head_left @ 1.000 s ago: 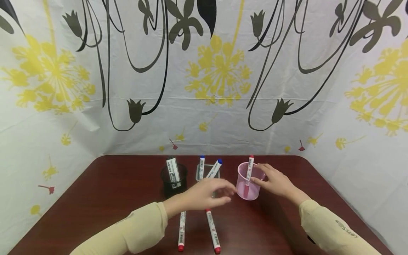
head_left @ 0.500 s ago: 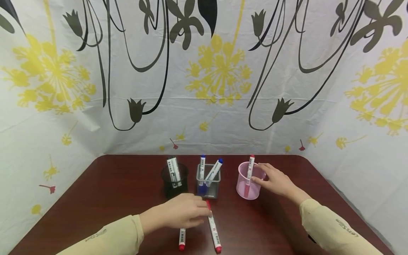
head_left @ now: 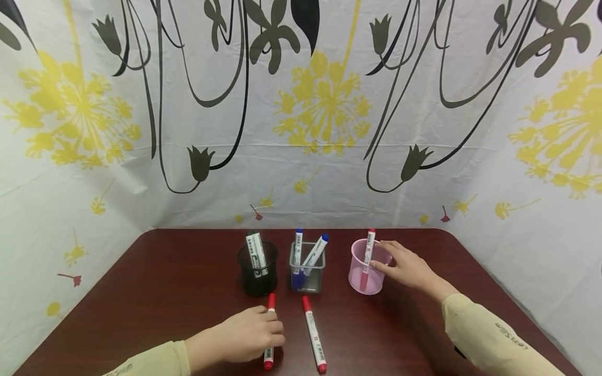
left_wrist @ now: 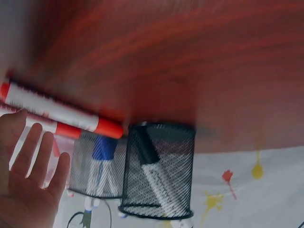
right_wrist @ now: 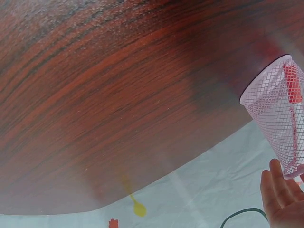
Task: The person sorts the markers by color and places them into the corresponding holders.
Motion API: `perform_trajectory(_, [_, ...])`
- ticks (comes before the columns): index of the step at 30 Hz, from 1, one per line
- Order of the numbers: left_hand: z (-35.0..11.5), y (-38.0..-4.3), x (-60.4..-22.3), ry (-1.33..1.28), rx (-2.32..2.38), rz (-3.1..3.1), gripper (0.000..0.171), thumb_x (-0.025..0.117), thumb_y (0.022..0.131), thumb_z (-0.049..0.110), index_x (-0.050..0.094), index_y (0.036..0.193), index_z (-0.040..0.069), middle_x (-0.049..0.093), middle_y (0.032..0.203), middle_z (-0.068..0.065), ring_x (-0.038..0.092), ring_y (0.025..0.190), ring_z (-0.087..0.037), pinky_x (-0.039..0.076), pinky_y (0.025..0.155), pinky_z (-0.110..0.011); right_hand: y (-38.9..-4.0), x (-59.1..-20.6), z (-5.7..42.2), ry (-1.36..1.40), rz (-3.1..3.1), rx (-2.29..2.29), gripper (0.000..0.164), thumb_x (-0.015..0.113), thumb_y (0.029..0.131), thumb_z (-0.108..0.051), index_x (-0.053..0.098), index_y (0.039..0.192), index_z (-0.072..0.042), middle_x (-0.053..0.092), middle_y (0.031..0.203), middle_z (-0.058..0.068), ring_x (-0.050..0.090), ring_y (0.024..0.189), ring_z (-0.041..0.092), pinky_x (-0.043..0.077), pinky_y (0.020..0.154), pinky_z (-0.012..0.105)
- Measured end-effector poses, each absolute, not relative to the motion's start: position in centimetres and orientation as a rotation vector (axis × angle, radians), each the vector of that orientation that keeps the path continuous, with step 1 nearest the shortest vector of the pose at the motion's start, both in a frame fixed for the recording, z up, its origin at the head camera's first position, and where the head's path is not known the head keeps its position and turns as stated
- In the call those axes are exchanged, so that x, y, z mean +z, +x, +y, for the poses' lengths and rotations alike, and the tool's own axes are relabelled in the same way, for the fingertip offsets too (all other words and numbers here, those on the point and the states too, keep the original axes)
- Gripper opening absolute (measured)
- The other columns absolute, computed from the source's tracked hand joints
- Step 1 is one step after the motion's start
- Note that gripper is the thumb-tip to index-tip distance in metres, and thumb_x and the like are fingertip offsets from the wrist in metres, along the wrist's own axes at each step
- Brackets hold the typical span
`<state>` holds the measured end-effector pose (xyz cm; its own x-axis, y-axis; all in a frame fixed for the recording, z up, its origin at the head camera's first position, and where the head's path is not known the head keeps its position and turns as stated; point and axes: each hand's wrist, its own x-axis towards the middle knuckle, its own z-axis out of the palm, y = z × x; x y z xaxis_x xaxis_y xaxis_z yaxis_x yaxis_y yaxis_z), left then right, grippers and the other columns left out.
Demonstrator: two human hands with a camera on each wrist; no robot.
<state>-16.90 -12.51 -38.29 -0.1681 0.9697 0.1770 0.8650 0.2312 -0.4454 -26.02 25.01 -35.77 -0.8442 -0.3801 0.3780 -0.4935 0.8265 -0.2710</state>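
Note:
My left hand is low over the left red-capped marker, which lies lengthwise on the table. In the left wrist view its fingers are extended, and the thumb is right beside the marker. A second red-capped marker lies to the right, roughly parallel. My right hand grips the rim of the pink mesh pen holder, thumb at the near side and fingers at the far side. One red marker stands inside that holder. The right wrist view shows the fingertips at the rim.
A black mesh pen holder with black markers stands at the back left. Beside it is a grey square mesh holder with two blue markers. A patterned cloth hangs behind the dark red table.
My left hand has moved from beside the pink holder, leftward and toward me, down to the left red marker. My right hand has stayed at the pink holder.

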Motion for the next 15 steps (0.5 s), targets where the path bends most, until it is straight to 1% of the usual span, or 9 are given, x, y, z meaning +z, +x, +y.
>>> perform_trajectory(3, [-13.0,-16.6,-39.0,-1.703,0.336,-2.117,0.022,0.068,0.069,0.017,0.061,0.088,0.025,0.055,0.085,0.011,0.047,0.078,-0.008,0.039,0.064,-0.023,-26.0,-35.8,25.0,0.666,-2.699,0.522,0.059,0.060,0.079,-0.046,0.051,0.121,-0.005,0.050,0.118,0.013,0.054,0.095,0.028,0.044,0.072,0.048])
perform_trajectory(8, [-13.3,-16.4,-39.7,-1.752,0.307,-2.161,0.021,0.067,0.074,0.015,0.061,0.091,0.025,0.055,0.090,0.011,0.047,0.084,-0.007,0.039,0.073,-0.024,-26.0,-35.8,25.0,0.650,-2.706,0.524,0.062,0.059,0.079,-0.048,0.051,0.121,-0.004,0.049,0.118,0.014,0.054,0.094,0.028,0.045,0.071,0.048])
perform_trajectory(15, [-13.3,-16.2,-40.2,-1.746,0.348,-2.076,0.012,0.061,0.078,0.019,0.059,0.088,0.025,0.055,0.088,0.012,0.046,0.083,-0.006,0.038,0.073,-0.024,-26.1,-35.9,25.0,0.661,-2.694,0.530,0.060,0.059,0.079,-0.047,0.051,0.121,-0.005,0.049,0.119,0.013,0.053,0.098,0.029,0.043,0.073,0.049])
